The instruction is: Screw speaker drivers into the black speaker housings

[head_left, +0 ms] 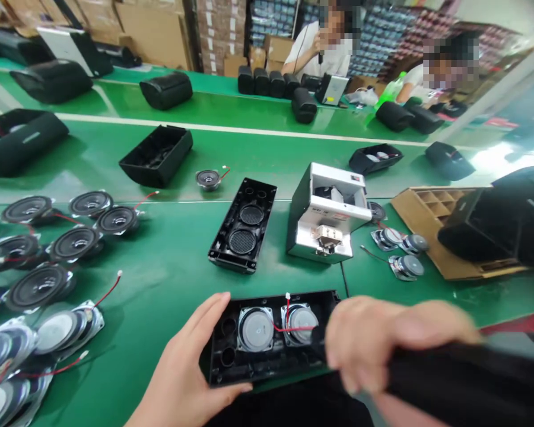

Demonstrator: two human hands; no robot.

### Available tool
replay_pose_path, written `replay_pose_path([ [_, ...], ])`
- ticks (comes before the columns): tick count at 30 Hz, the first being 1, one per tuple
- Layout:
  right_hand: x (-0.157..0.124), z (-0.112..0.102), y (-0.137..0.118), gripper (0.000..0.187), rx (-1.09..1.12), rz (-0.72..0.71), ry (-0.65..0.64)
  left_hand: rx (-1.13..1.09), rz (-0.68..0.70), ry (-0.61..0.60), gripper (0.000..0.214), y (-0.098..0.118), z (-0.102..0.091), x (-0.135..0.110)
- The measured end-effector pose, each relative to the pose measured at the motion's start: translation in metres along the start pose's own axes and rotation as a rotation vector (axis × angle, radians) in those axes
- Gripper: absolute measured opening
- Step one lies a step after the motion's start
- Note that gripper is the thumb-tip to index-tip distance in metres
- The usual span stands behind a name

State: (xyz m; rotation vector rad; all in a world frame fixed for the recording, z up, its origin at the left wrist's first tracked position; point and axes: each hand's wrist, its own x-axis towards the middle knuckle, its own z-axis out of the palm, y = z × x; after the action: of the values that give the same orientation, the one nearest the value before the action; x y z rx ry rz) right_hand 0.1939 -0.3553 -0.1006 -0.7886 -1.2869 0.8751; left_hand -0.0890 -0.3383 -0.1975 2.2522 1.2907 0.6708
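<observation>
A black plastic speaker panel (267,370) lies in front of me, with two silver-backed round speakers (256,330) set in it and red wires with a white plug on top. My left hand (196,356) clasps its left end, fingertips on the far edge and thumb on the near edge. Over the right end is my right hand (382,338), blurred and wrapped round a thick black electric screwdriver (454,379). Its front end points at the right-hand speaker; the tip is dark and I cannot tell whether it touches.
Beyond stand another black panel (242,225) and a silver screw feeder (327,216). Several loose speakers (75,243) crowd the left. A cardboard tray (427,219) with a black housing sits right. Black housings (158,155) dot the green bench; two people work across it.
</observation>
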Motion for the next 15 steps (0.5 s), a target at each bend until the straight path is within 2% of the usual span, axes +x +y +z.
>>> replay_pose_path([
  [2, 0.036, -0.013, -0.012, 0.035, 0.050, -0.125, 0.236, 0.006, 0.011, -0.001, 0.119, 0.001, 0.002, 0.004],
  [3, 0.056, -0.021, -0.015, 0.034, 0.003, -0.106, 0.296, 0.005, 0.011, -0.003, 0.119, 0.002, 0.002, 0.006],
  [5, 0.093, -0.036, -0.012, 0.035, 0.004, -0.205, 0.331, 0.001, 0.002, -0.016, 0.122, 0.001, 0.002, 0.008],
  [7, 0.120, -0.047, 0.000, 0.052, 0.001, -0.201, 0.346, 0.004, 0.003, -0.032, 0.123, 0.001, -0.001, 0.009],
  [10, 0.136, -0.056, 0.022, 0.065, -0.019, -0.166, 0.344, 0.011, 0.036, -0.035, 0.107, 0.003, -0.006, 0.007],
  [15, 0.134, -0.058, 0.032, 0.066, -0.059, -0.154, 0.320, 0.027, 0.043, 0.054, 0.056, 0.013, -0.008, 0.008],
])
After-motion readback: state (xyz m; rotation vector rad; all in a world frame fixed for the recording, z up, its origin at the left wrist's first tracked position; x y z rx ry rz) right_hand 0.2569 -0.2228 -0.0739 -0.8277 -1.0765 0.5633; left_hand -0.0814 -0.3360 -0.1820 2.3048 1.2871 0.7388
